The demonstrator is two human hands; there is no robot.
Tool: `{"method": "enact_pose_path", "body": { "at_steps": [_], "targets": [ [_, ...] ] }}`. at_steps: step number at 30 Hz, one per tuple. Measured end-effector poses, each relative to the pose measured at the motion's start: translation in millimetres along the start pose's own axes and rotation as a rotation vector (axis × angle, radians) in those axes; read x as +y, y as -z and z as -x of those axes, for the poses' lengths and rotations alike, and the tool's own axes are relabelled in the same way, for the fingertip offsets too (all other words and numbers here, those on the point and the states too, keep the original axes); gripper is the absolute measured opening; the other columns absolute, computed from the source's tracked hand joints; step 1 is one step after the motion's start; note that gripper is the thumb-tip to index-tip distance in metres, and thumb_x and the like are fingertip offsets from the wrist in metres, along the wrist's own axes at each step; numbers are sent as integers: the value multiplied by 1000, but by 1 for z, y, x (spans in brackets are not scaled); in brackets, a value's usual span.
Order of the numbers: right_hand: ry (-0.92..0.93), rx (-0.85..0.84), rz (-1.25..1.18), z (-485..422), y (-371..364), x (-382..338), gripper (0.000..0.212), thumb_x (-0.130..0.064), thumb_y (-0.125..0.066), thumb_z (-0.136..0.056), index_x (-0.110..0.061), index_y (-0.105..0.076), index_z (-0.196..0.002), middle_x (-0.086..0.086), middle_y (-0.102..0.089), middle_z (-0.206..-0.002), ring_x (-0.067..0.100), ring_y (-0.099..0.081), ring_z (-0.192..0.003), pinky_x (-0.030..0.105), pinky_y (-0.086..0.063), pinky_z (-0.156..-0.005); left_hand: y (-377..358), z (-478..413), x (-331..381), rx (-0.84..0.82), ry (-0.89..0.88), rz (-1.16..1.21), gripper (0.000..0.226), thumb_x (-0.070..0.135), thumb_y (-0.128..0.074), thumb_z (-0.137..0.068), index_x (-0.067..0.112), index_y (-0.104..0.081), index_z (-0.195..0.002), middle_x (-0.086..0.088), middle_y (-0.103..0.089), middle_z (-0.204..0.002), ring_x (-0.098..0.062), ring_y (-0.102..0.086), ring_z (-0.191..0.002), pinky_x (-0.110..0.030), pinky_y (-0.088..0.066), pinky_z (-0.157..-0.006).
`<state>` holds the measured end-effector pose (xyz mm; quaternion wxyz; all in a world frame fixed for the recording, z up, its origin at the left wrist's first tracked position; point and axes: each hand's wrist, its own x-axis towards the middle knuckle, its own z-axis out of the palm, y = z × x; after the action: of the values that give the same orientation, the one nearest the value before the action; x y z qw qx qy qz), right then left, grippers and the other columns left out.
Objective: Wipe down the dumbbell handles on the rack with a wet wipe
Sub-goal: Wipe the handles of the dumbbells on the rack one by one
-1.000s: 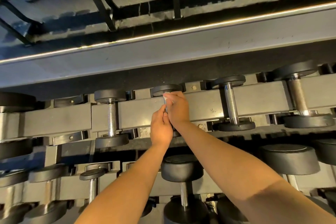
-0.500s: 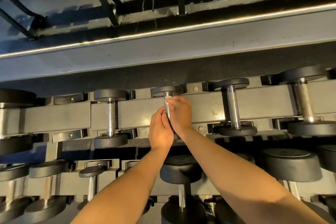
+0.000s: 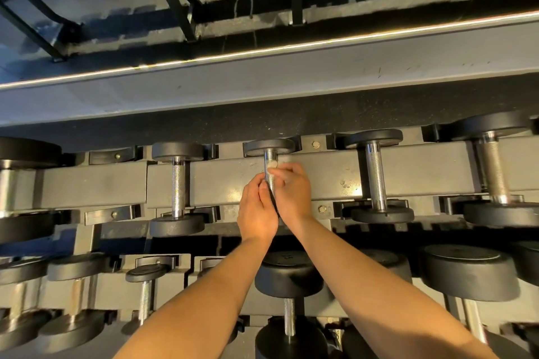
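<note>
A small dumbbell with black round heads lies across the top tier of the rack (image 3: 93, 183); its chrome handle (image 3: 269, 159) shows above my hands, below the far head (image 3: 268, 146). My right hand (image 3: 291, 192) curls round the handle from the right, with a scrap of pale wet wipe (image 3: 272, 165) peeking out at its fingertips. My left hand (image 3: 256, 207) grips the handle's lower part from the left, pressed against the right hand. The dumbbell's near head is hidden behind my hands.
Neighbouring dumbbells lie on the same tier: one to the left (image 3: 178, 183), two to the right (image 3: 374, 178) (image 3: 493, 166). Larger dumbbells fill the lower tier, one directly beneath my forearms (image 3: 288, 274). Black rubber floor and a grey ledge (image 3: 262, 79) lie beyond the rack.
Both hands have slid down the handle toward me, uncovering its upper part below the far head. The wipe stays under the right fingers.
</note>
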<state>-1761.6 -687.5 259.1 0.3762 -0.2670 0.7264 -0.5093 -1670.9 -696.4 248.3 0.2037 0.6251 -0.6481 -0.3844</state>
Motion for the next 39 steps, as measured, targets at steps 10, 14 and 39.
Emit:
{"method": "enact_pose_path", "body": {
  "at_steps": [10, 14, 39],
  "targets": [
    [77, -37, 50, -11, 1, -11, 29, -3, -50, -101, -11, -70, -121, -6, -50, -116, -3, -53, -102, -1, -40, -83, 1, 0, 1, 7, 18, 1, 36, 42, -27, -109, 40, -50, -137, 18, -56, -131, -4, -55, -115, -40, -49, -100],
    [-19, -57, 9, 9, 6, 6, 26, -6, -54, -101, -13, -71, -119, -11, -52, -113, -10, -57, -97, 1, -43, -80, 1, 1, 3, 10, 11, 3, 35, 43, -26, -108, 42, -51, -133, 19, -56, -126, -4, -57, -112, -42, -51, -96],
    [-32, -41, 40, 27, 5, 7, 21, -18, -57, -100, -21, -73, -114, -7, -60, -114, 3, -61, -102, 8, -47, -88, 2, -1, 0, -47, 0, -37, 40, 42, -25, -109, 39, -51, -139, 15, -53, -134, -6, -56, -116, -37, -48, -100]
  ]
}}
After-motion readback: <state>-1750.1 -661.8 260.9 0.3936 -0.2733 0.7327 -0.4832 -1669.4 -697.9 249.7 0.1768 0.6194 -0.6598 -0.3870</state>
